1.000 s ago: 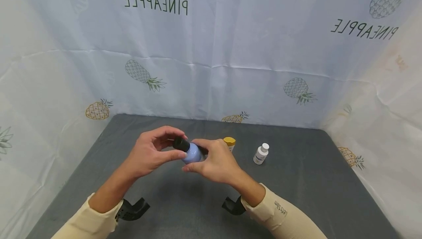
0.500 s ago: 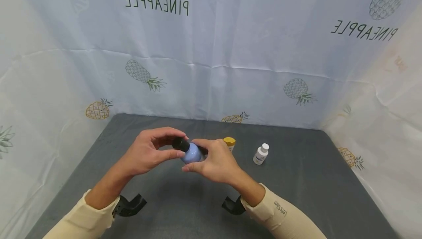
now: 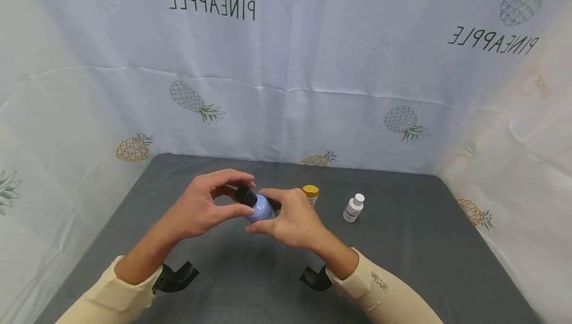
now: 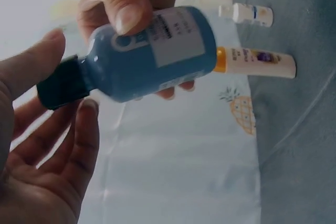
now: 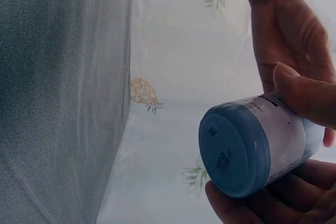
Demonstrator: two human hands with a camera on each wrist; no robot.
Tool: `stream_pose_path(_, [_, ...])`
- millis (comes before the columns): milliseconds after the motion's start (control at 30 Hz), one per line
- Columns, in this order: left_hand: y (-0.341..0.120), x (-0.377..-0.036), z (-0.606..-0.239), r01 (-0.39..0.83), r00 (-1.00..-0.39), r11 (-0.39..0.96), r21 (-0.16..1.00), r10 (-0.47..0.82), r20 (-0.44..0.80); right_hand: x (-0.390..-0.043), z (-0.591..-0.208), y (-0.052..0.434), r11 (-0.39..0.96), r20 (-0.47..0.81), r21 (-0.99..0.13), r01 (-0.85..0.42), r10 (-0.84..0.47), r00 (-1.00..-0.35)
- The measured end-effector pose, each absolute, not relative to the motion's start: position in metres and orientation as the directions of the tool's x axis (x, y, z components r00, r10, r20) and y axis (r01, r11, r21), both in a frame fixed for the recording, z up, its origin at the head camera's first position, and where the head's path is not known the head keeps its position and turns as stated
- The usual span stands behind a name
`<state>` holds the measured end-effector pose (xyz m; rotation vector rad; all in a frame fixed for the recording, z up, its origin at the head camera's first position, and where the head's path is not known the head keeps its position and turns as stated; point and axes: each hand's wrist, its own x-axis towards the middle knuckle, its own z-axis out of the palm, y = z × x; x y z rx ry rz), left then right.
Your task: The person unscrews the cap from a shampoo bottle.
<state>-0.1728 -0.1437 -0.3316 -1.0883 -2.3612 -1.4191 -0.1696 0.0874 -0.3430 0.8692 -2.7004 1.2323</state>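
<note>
Bottle: small round blue plastic bottle (image 3: 260,208) with black screw cap (image 3: 244,195), held tilted above the grey worktop (image 3: 424,244).
Grip: right hand (image 3: 292,222) wraps the body; left hand (image 3: 203,207) pinches the cap.
Handling: likely light, smooth — hold the body firmly.
Hidden: fill level; label unreadable.

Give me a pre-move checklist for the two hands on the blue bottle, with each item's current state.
1. Right hand grips the blue bottle body: ok.
2. Left hand fingers around the black cap: ok in the head view; firm contact cannot tell.
3. Cap on the bottle neck: ok; how tight, cannot tell.
4. Bottle held above the grey table, tilted: ok.
5. Yellow-capped tube and white bottle stand apart from the hands: ok.
</note>
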Motion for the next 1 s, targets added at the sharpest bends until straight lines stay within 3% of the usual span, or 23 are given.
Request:
stream_pose_path(300, [-0.146,-0.179,-0.322,0.751,-0.609,0.227,0.62,0.6,0.519,-0.171,-0.344,0.088,0.527,0.248,-0.689,-0.497,-0.473,-0.846])
stream_pose_path(833, [-0.142,-0.175,-0.293,0.721,-0.686,0.509,0.469,0.615,0.387,-0.17,-0.343,0.087,0.533,0.228,-0.699,-0.477,-0.466,-0.855])
stream_pose_path(1000, [-0.142,-0.174,-0.29,0.746,-0.664,0.516,0.421,0.623,0.414,-0.17,-0.343,0.087,0.535,0.217,-0.705,-0.465,-0.461,-0.86])
